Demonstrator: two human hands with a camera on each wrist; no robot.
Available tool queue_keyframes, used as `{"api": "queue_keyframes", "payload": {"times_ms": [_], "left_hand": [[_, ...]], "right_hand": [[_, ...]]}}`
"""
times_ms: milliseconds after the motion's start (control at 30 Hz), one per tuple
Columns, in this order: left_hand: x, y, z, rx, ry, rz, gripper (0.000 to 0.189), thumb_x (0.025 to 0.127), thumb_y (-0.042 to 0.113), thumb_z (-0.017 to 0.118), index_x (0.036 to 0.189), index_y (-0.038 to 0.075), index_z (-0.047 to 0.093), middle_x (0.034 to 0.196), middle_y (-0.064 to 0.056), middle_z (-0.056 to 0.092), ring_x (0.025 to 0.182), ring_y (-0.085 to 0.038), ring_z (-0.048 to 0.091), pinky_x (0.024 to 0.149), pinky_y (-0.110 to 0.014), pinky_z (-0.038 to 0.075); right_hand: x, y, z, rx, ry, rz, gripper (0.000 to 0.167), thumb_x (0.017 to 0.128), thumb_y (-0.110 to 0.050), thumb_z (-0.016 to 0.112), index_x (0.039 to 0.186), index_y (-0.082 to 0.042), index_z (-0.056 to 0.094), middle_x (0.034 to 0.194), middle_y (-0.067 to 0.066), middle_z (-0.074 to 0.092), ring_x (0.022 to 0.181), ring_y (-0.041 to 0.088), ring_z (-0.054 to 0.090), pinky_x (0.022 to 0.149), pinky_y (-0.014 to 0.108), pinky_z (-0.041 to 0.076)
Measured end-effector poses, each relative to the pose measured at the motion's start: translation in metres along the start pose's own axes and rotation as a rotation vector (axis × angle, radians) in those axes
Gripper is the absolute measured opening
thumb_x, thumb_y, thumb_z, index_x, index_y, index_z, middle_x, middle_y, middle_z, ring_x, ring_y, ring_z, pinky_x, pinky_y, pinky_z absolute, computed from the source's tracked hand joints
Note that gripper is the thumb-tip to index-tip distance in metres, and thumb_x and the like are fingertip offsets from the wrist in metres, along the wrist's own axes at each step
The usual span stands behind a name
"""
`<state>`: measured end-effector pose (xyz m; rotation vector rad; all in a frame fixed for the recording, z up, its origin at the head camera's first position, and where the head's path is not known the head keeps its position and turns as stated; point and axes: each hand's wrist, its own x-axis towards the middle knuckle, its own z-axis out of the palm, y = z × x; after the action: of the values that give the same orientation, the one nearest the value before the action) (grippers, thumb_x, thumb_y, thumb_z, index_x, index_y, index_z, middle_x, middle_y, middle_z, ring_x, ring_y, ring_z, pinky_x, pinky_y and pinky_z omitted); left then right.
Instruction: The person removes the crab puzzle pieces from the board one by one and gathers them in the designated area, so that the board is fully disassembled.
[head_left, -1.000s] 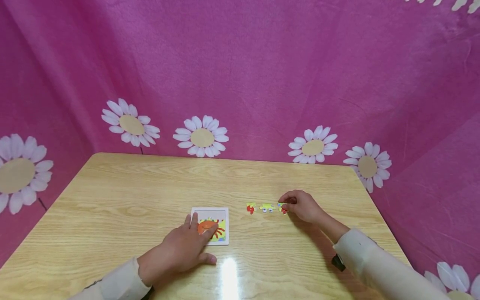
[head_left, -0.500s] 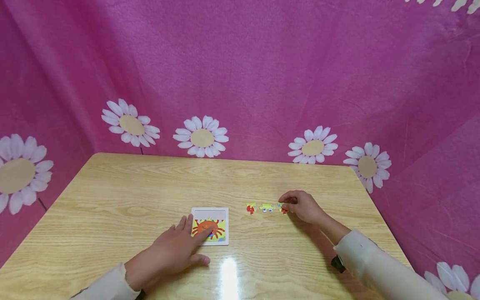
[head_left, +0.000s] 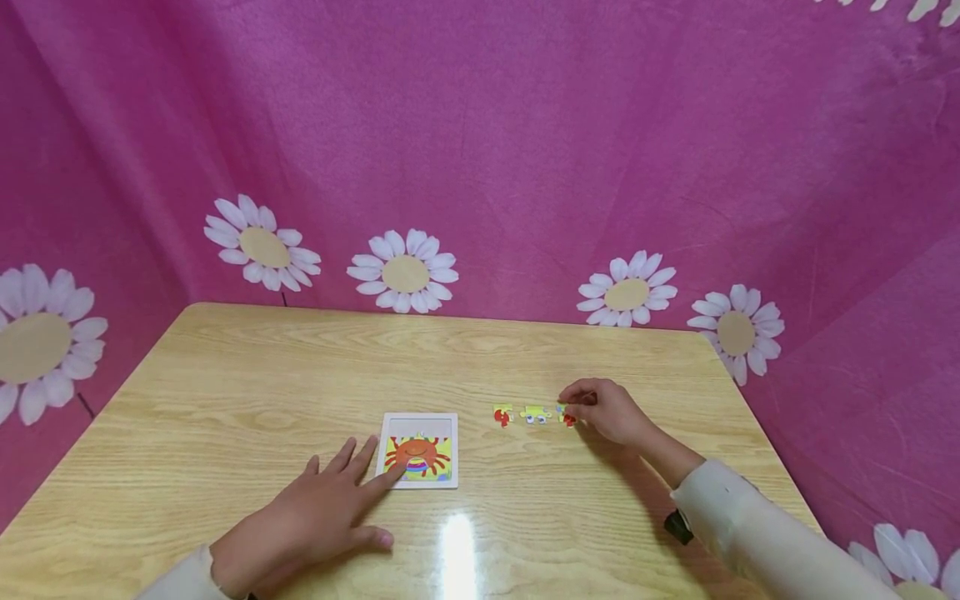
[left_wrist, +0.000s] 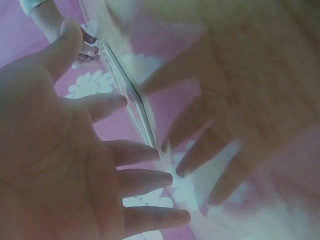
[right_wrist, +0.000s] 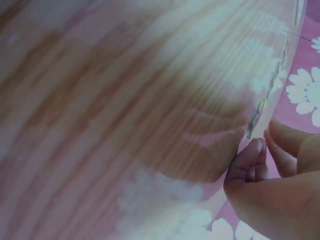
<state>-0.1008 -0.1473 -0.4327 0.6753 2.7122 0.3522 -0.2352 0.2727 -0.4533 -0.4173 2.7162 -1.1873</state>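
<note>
A white-framed puzzle tray (head_left: 454, 450) lies flat on the table, its lower part filled with a red-orange crab picture (head_left: 416, 450) on yellow. The top strip of the tray shows bare grey. My left hand (head_left: 318, 508) is spread, its index fingertip over the tray's lower left part. To the right, three puzzle pieces stand in a row: one with a red claw (head_left: 503, 416), one with two eyes (head_left: 536, 415), and a right-hand puzzle piece (head_left: 562, 412) with red on it. My right hand (head_left: 611, 412) pinches that last piece between thumb and fingers, partly hiding it.
The wooden table (head_left: 337, 358) has a glossy top with a bright light reflection (head_left: 459, 554) near its front. A pink curtain (head_left: 487, 150) with white daisies surrounds its back and sides.
My left hand has drawn back to the left and toward me, uncovering more of the crab picture. My right hand has stayed at the right-hand puzzle piece.
</note>
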Motion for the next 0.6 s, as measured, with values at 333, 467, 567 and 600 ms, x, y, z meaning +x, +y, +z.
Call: {"api": "queue_keyframes", "payload": {"times_ms": [333,467,567,600], "left_hand": [[-0.007,-0.006,0.003,-0.006,-0.013,0.009,0.095,0.083,0.080,0.058,0.162,0.035,0.033,0.171,-0.012,0.023,0.154,-0.049,0.019,0.105,-0.084,0.021],[-0.008,-0.007,0.003,-0.010,-0.015,0.009,0.094,0.083,0.079,0.060,0.162,0.035,0.034,0.171,-0.011,0.023,0.154,-0.048,0.020,0.105,-0.084,0.022],[-0.007,-0.007,0.003,-0.011,-0.014,0.010,0.094,0.083,0.079,0.060,0.162,0.035,0.035,0.171,-0.010,0.023,0.154,-0.048,0.019,0.105,-0.084,0.022],[-0.007,-0.007,0.003,-0.010,-0.013,0.011,0.094,0.083,0.079,0.060,0.162,0.035,0.035,0.171,-0.010,0.023,0.154,-0.048,0.020,0.105,-0.084,0.022]], "right_hand": [[0.000,-0.002,-0.001,0.023,0.001,-0.006,0.015,0.095,0.000,0.070,0.109,0.003,0.073,0.098,0.014,0.075,0.078,0.017,0.062,0.058,0.024,0.047],[0.001,-0.004,0.000,0.016,-0.008,-0.010,0.017,0.095,-0.002,0.071,0.111,0.003,0.073,0.096,0.013,0.075,0.077,0.018,0.063,0.058,0.025,0.046],[0.001,-0.009,0.001,-0.012,-0.004,-0.024,0.018,0.095,-0.004,0.073,0.111,0.002,0.074,0.096,0.011,0.075,0.080,0.018,0.063,0.062,0.026,0.048],[0.002,-0.011,0.002,-0.020,-0.001,-0.028,0.017,0.094,-0.004,0.073,0.111,0.002,0.074,0.096,0.011,0.075,0.081,0.017,0.063,0.064,0.026,0.048]]}}
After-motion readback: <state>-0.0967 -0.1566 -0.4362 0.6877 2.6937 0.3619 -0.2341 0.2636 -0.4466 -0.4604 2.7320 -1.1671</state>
